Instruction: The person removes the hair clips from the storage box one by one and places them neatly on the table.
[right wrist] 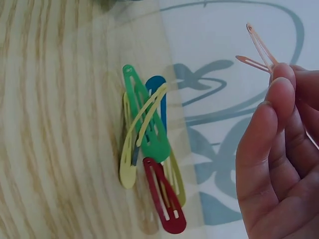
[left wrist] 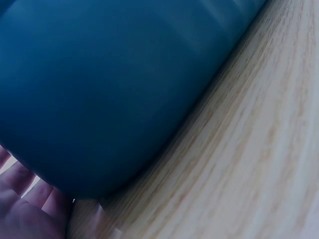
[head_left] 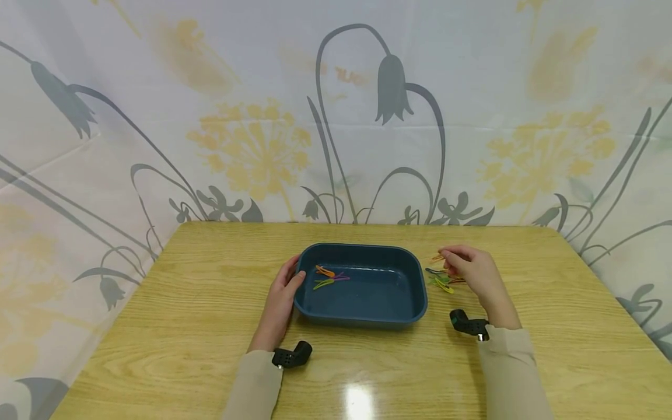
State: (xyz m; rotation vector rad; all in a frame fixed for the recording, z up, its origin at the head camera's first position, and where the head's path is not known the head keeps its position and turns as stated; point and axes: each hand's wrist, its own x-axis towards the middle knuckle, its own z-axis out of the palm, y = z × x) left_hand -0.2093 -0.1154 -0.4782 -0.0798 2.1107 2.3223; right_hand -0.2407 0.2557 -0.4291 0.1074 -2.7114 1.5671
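A dark blue rectangular plastic basin (head_left: 361, 319) stands on the table, with a few snap hair clips (head_left: 324, 282), orange, yellow-green and purple, lying at its left inside. My left hand (head_left: 280, 297) grips the basin's left end, thumb over the rim and fingers along the outer wall (left wrist: 99, 99). To the right of the basin, my right hand (head_left: 475, 274) pinches an orange snap hair clip (right wrist: 260, 47) between thumb and fingertips, its two arms spread apart. Below that hand lies a loose pile of several hair clips, among them a green one (right wrist: 144, 114), a red one (right wrist: 162, 199), a blue one and yellow ones.
The wooden table (head_left: 199, 326) reaches back to a cloth backdrop (head_left: 294, 70) printed with grey and yellow flowers. A small black camera (head_left: 294, 354) is strapped to the left wrist, and another (head_left: 467, 322) to the right wrist.
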